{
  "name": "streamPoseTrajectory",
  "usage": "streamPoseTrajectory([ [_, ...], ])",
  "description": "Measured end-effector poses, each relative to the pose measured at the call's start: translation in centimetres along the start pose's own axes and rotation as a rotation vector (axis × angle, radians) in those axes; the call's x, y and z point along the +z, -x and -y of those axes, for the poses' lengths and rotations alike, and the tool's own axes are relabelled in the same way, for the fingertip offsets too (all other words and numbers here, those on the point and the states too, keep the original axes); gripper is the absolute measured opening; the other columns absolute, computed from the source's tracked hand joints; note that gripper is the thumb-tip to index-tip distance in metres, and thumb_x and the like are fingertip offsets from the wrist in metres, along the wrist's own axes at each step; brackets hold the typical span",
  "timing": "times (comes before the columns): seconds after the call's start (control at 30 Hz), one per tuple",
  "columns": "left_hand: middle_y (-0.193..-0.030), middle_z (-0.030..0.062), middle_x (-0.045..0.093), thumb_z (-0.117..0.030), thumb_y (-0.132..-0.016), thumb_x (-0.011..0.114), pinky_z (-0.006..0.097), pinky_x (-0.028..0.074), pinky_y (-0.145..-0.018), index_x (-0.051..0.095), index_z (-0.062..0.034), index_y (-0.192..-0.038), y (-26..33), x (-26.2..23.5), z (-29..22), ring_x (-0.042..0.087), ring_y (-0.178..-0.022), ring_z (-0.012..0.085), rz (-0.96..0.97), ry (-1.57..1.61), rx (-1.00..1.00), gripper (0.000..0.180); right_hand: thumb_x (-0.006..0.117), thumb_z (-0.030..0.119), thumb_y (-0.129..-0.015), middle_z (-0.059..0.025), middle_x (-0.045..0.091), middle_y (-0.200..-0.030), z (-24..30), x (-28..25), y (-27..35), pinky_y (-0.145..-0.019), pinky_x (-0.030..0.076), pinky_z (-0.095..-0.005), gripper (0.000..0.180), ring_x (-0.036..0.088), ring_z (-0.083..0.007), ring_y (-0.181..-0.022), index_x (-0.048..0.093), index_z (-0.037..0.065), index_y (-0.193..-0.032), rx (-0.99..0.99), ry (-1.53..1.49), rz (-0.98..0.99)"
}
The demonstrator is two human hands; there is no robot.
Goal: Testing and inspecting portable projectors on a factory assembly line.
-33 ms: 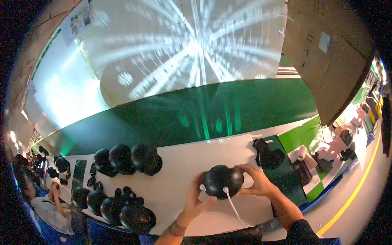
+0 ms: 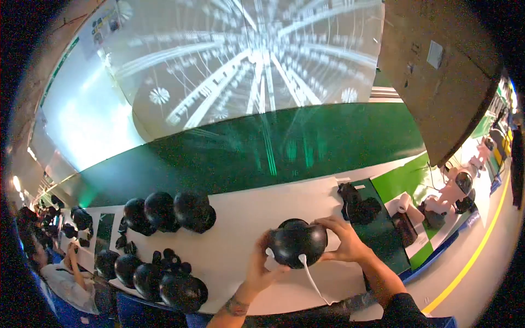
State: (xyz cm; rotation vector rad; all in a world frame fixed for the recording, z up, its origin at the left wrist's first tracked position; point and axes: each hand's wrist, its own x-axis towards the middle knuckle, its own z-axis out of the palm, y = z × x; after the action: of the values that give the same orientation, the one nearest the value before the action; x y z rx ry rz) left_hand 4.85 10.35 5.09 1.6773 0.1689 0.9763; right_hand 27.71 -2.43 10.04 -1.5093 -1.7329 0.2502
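A round, glossy black projector lamp is held between my hands over the white tabletop. A white cable runs from a plug in its near side down to the table's front edge. My left hand grips its left side, the thumb along the lower edge. On the other side, my right hand holds it with fingers on top and thumb below. White light in a spoked, wheel-like pattern falls on the pale board ahead. The lamp's far side is hidden.
Several similar black round lamps stand in a back row and a front row at left. Small black parts lie between them. A cardboard sheet hangs at right, above white devices. A seated person works at far left.
The projected spoke pattern has become sharper and its small flower shapes clearer. The lamp and both my hands stay nearly in place.
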Motion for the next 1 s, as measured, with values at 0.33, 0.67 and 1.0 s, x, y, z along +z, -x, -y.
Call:
streamPoseTrajectory([
  [0.33, -0.124, 0.0148, 0.049, -0.012, -0.082, 0.074, 0.026, 0.052, -0.075, 0.031, 0.0038, -0.135, 0.2, -0.2, 1.5, 0.059, -0.094, 0.0155, -0.011, 0.201, -0.365, 0.070, 0.085, 0.046, -0.060, -0.0219, 0.056, -0.120, -2.7, 1.2, 0.6, -0.094, 0.046, -0.0419, 0.092, 0.056, -0.0382, -0.110, 0.047, -0.003, -0.127, 0.243, -0.018, 0.155],
  [0.67, -0.134, 0.0164, 0.042, -0.017, -0.080, 0.076, 0.031, 0.050, -0.089, 0.026, 0.0026, -0.138, -0.3, 0.0, 2.0, 0.054, -0.110, 0.0192, 0.023, 0.354, -0.340, 0.079, 0.084, 0.047, -0.062, -0.0218, 0.053, -0.125, -2.5, 0.6, 0.5, -0.100, 0.041, -0.0435, 0.093, 0.051, -0.0380, -0.117, 0.044, -0.002, -0.130, 0.271, -0.100, 0.195],
  [1.0, -0.136, 0.0173, 0.040, -0.014, -0.071, 0.083, 0.038, 0.041, -0.103, 0.025, 0.0002, -0.141, 0.5, 0.1, -0.3, 0.042, -0.126, 0.0258, 0.058, -0.063, -0.063, 0.092, 0.084, 0.048, -0.058, -0.0215, 0.052, -0.125, -0.4, -0.2, 0.4, -0.098, 0.042, -0.0445, 0.096, 0.050, -0.0408, -0.115, 0.045, 0.002, -0.132, -0.034, -0.041, 0.051],
])
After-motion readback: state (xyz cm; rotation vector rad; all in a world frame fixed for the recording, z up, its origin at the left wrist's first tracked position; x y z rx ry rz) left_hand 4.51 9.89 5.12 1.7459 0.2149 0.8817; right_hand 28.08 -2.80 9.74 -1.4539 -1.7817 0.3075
